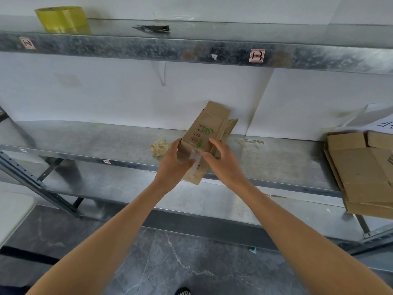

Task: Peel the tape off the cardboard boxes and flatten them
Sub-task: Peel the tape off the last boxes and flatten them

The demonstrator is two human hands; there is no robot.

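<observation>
Cardboard box (205,124), green-printed, in the tight grip of left hand (176,166) and right hand (224,163); shelf tag (257,55) "1-3" above.

Left hand (175,161) and right hand (224,161) grip the box (205,129) above the shelf (95,141); tape (196,157) shows between the thumbs.

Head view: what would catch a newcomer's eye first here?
The small cardboard box, partly collapsed, held by the left hand and right hand over the middle shelf, with a clear tape strip across its near end. Then the yellow tape roll at the left of the top shelf, and the flattened cardboard stack at far right.
</observation>
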